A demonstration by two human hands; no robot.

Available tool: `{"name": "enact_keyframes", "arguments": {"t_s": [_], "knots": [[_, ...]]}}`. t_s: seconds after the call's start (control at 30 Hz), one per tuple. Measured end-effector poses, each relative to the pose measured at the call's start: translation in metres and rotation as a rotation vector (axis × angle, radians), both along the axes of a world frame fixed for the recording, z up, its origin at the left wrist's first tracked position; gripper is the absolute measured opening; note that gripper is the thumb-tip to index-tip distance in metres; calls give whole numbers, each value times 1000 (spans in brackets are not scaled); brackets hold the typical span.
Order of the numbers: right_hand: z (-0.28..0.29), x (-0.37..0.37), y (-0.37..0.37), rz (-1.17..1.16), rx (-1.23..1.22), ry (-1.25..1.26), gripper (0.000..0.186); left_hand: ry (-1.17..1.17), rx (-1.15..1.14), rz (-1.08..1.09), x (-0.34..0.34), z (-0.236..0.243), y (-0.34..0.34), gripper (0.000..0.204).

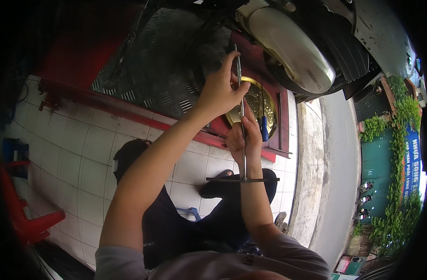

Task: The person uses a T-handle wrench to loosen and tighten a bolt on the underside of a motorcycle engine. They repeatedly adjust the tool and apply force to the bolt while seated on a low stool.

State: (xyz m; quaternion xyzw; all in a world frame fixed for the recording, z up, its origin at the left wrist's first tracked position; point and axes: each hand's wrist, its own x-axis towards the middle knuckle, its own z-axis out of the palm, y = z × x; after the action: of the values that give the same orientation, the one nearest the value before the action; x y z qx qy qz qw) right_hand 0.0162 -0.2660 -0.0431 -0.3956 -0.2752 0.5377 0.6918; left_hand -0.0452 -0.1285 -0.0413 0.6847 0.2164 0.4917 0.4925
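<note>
A long T-handle wrench [242,110] points away from me, its dark crossbar lying over my right wrist. My left hand [222,88] is closed on the far part of the shaft, with the fingertips near its tip. Closer to me, my right hand [245,135] wraps its fingers around the same shaft. Beyond and below both hands sits a round gold-coloured dish [270,103], partly hidden by them. A screwdriver with a blue handle [264,128] rests across the dish's right side. The wrench tip is apart from the silver scooter cover [290,49].
A red-edged platform with dark tread plate [148,74] spreads ahead. The scooter overhangs its right side. A thin dark rod [280,121] lies right of the dish. White floor tiles [83,154] and a red plastic stool [27,210] are at left, a road [332,172] at right.
</note>
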Motion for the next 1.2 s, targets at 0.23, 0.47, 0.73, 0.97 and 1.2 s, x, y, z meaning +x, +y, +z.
{"name": "enact_keyframes", "arguments": {"t_s": [0.23,0.47,0.73,0.97,1.2], "knots": [[29,-6,15,-17,33,-107,55,-114,27,-47,2,9,20,70],[53,-13,45,0,58,-230,54,-198,99,24,6,15,51,70],[58,-18,62,-77,49,-327,55,-214,104,47,12,20,64,69],[60,-14,70,-31,74,-290,52,-226,65,32,17,21,72,67],[63,-27,76,-17,125,-188,41,-401,-63,138,19,22,65,59]]}}
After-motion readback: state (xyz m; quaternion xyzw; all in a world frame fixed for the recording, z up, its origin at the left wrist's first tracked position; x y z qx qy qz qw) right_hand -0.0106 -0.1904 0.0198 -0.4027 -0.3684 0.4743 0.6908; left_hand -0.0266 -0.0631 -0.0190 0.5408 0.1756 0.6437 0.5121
